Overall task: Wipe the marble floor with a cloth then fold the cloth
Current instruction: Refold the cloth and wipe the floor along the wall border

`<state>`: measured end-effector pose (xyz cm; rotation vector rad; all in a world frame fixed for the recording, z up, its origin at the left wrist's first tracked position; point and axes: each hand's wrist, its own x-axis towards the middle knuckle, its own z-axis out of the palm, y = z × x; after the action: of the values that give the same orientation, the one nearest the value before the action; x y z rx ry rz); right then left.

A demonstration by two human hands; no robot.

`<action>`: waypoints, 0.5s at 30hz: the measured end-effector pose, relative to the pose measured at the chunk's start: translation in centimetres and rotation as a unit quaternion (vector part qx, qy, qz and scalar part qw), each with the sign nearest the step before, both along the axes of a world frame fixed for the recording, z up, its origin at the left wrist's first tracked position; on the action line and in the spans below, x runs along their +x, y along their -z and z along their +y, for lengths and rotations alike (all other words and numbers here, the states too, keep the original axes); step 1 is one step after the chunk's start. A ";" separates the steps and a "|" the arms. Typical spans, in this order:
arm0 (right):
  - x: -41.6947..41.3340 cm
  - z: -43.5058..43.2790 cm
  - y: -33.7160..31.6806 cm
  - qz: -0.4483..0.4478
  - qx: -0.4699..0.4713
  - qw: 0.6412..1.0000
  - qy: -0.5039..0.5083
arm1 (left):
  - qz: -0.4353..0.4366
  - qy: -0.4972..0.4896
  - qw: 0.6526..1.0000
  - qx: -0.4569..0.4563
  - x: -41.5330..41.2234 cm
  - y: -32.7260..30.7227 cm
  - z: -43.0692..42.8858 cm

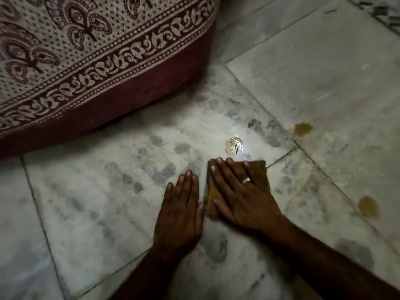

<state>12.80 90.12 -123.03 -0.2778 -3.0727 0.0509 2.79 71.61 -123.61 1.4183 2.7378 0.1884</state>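
A small brownish-yellow cloth [260, 169] lies flat on the white, grey-veined marble floor [108, 191]. My right hand [240, 193], with a ring on one finger, presses flat on top of the cloth and hides most of it. My left hand [180, 211] rests palm down on the bare floor just left of the cloth, fingers together. A shiny yellowish puddle [234, 146] sits on the floor just beyond the cloth's far edge.
A bed or mattress with a patterned maroon and cream cover [86, 61] fills the upper left. Two brownish stains mark the floor on the right, one farther [303, 129] and one nearer [369, 207]. Tile joints cross the floor diagonally.
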 end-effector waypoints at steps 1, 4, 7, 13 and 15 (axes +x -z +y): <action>-1.3 1.0 0.2 0.000 0.004 1.000 -0.001 | -0.001 0.001 1.000 -0.003 0.0 0.0 0.1; -3.7 3.7 0.4 -0.007 0.015 1.000 0.003 | -0.014 -0.005 1.000 -0.003 0.0 -0.1 0.1; -3.8 6.4 0.0 -0.011 0.018 0.999 0.042 | -0.022 -0.026 0.999 0.002 0.1 -0.1 0.3; 2.5 7.9 -1.1 -0.065 -0.017 0.975 0.214 | -0.022 -0.106 0.994 0.004 1.2 0.0 1.7; 5.0 5.5 -1.4 -0.072 -0.015 0.974 0.212 | -0.016 -0.114 0.993 0.008 1.3 0.1 1.9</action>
<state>17.84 95.58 -121.68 -0.9704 -3.0751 0.0605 4.14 73.53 -123.71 1.0904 2.8722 0.2414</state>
